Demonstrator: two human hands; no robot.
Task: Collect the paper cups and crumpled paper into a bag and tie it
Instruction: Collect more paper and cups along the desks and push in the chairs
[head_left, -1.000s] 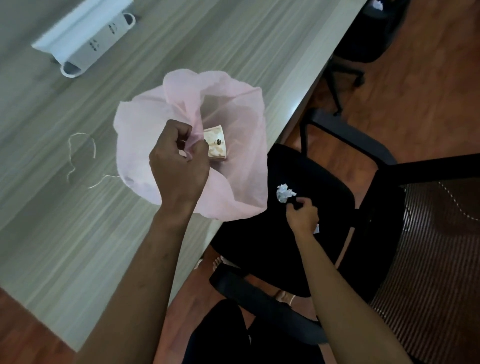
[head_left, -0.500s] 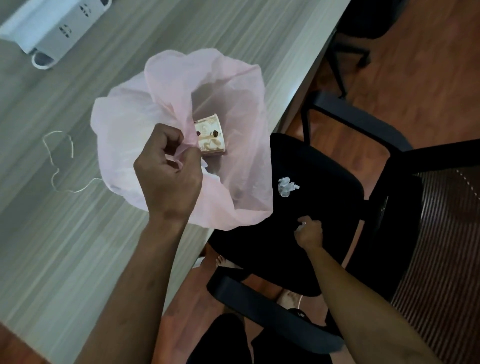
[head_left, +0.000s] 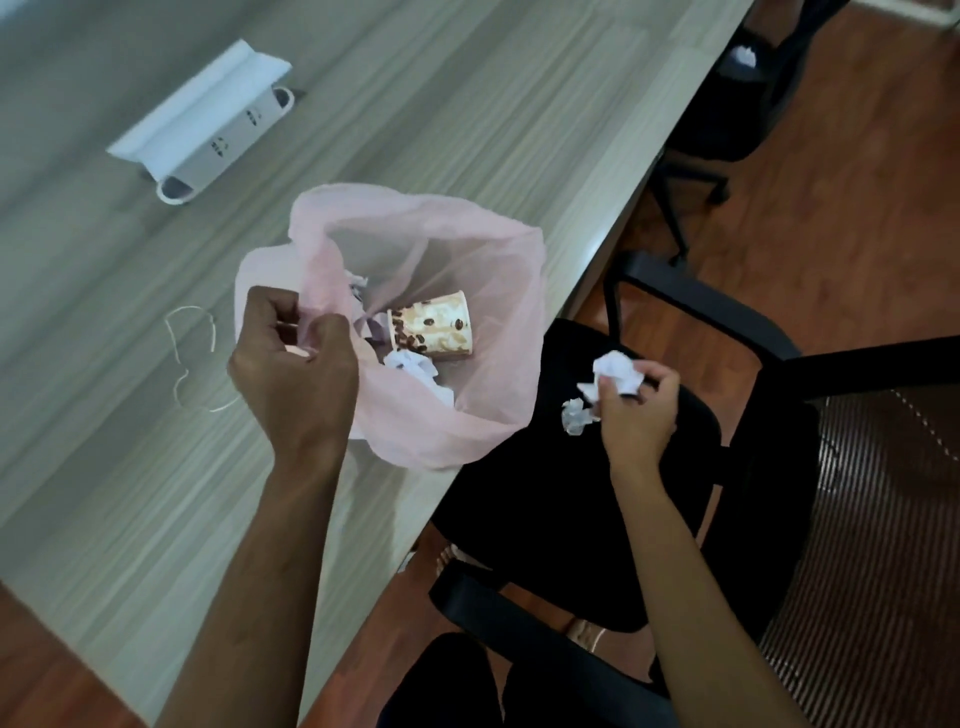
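Table (head_left: 467, 104) edge carries pink bag (head_left: 488, 415), mouth gaping toward chair (head_left: 545, 493) for easy drop. Left hand (head_left: 293, 371) pinches rim shut-fisted, keeping it open. Paper cup (head_left: 434, 332) lies inside. Right hand (head_left: 636, 410) clamps crumpled paper (head_left: 615, 369) over seat — smaller scrap (head_left: 574, 415) just beside it.

The bag (head_left: 457, 415) sits at the table (head_left: 467, 130) edge, cup (head_left: 434, 332) inside, chair (head_left: 545, 493) to its right.

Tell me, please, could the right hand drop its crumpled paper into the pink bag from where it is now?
Probably yes: the left hand holds the pink bag open, and nothing lies between its mouth and the right hand with the crumpled paper.
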